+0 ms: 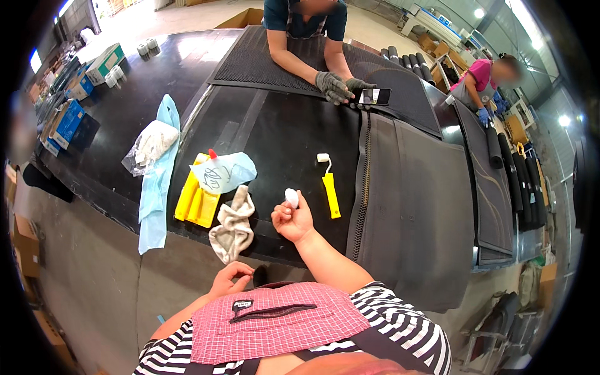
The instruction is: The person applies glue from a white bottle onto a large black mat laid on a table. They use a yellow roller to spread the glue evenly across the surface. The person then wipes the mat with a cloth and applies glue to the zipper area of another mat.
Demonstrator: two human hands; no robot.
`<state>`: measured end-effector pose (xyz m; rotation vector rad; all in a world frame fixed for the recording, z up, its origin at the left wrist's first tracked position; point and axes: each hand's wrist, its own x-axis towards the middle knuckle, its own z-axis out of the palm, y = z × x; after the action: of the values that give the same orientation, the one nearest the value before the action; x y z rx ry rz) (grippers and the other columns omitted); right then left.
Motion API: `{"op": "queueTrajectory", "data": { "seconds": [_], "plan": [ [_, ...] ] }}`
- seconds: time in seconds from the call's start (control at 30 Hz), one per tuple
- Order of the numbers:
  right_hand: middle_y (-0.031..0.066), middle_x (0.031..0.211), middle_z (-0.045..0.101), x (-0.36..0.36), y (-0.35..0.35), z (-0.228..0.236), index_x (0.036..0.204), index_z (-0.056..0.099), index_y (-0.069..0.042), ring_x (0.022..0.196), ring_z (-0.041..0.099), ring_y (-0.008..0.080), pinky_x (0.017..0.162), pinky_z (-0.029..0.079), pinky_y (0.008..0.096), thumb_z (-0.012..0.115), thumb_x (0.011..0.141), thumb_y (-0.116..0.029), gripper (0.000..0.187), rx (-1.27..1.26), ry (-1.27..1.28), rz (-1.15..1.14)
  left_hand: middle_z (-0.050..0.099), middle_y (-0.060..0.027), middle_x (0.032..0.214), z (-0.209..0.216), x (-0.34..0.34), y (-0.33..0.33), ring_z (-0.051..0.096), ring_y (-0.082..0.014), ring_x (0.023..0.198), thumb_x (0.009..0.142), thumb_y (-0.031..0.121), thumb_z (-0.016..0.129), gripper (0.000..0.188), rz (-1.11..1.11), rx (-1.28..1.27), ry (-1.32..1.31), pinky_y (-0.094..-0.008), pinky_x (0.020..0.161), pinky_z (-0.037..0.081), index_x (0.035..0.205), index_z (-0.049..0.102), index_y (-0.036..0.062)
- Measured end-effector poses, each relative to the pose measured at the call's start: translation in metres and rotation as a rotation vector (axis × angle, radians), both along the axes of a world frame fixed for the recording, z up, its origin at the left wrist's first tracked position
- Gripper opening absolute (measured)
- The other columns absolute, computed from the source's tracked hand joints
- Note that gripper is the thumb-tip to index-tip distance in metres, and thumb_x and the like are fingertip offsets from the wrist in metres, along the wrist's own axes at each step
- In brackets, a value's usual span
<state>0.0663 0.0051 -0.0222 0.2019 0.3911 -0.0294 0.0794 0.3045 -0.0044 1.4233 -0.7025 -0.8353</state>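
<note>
My right hand (293, 219) is raised over the dark tabletop, with its fingers closed on a small white rounded object (291, 198) whose kind I cannot make out. Close to the table's front edge is my left hand (232, 279), fingers loosely bent and apart, nothing seen in it. A crumpled off-white knit glove (234, 228) lies just beyond it. To the right of my right hand rests a small paint roller (330, 187) with a yellow handle. A yellow tray (199, 209) sits on the left, partly covered by a light blue sheet (226, 173) with handwriting.
Across the table a co-worker's gloved hands (337, 87) are beside a phone (375, 97). A grey mat with a zipper (412, 206) covers the right side. Light blue cloth (160, 194) and a bagged white bundle (155, 142) lie left. Another person (484, 84) stands by black rolls (524, 181).
</note>
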Motion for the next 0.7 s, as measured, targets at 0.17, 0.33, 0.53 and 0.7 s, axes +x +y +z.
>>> {"op": "queueTrajectory", "data": {
  "seconds": [0.17, 0.33, 0.53, 0.7],
  "plan": [
    [0.0021, 0.061, 0.043, 0.003, 0.001, 0.002, 0.068, 0.052, -0.008, 0.054, 0.043, 0.0154, 0.072, 0.056, 0.0347, 0.052, 0.098, -0.062, 0.062, -0.006, 0.026, -0.036, 0.066, -0.0051, 0.107, -0.001, 0.018, -0.005, 0.065, -0.012, 0.092, 0.096, 0.007, 0.067, 0.018, -0.135, 0.069, -0.014, -0.0273, 0.083, 0.053, 0.113, 0.066, 0.0016],
    [0.0038, 0.067, 0.043, -0.009, 0.012, 0.02, 0.074, 0.055, -0.003, 0.057, 0.041, 0.0154, 0.073, 0.051, 0.03, 0.048, 0.093, -0.074, 0.074, -0.054, 0.081, -0.025, 0.068, -0.0049, 0.105, 0.01, 0.032, -0.012, 0.065, -0.0122, 0.093, 0.096, 0.009, 0.067, 0.018, -0.257, 0.184, 0.12, -0.0273, 0.085, 0.053, 0.114, 0.067, 0.0035],
    [0.0043, 0.068, 0.042, -0.065, 0.03, 0.054, 0.077, 0.055, -0.005, 0.063, 0.041, 0.0179, 0.067, 0.044, 0.0322, 0.035, 0.094, -0.08, 0.08, -0.317, 0.17, 0.033, 0.07, -0.0053, 0.104, 0.016, 0.037, -0.026, 0.065, -0.0125, 0.096, 0.099, 0.012, 0.066, 0.021, -0.428, 0.219, 0.232, -0.0271, 0.086, 0.053, 0.118, 0.065, 0.003],
    [0.0041, 0.064, 0.054, -0.127, 0.033, 0.047, 0.074, 0.067, -0.009, 0.063, 0.05, 0.0187, 0.08, 0.05, 0.039, 0.041, 0.104, -0.06, 0.064, -0.658, 0.331, 0.009, 0.07, -0.0068, 0.11, 0.038, 0.039, -0.045, 0.065, -0.0141, 0.102, 0.101, 0.016, 0.064, 0.023, -0.554, 0.252, 0.19, -0.0289, 0.09, 0.052, 0.12, 0.063, 0.0037]
  ]
}}
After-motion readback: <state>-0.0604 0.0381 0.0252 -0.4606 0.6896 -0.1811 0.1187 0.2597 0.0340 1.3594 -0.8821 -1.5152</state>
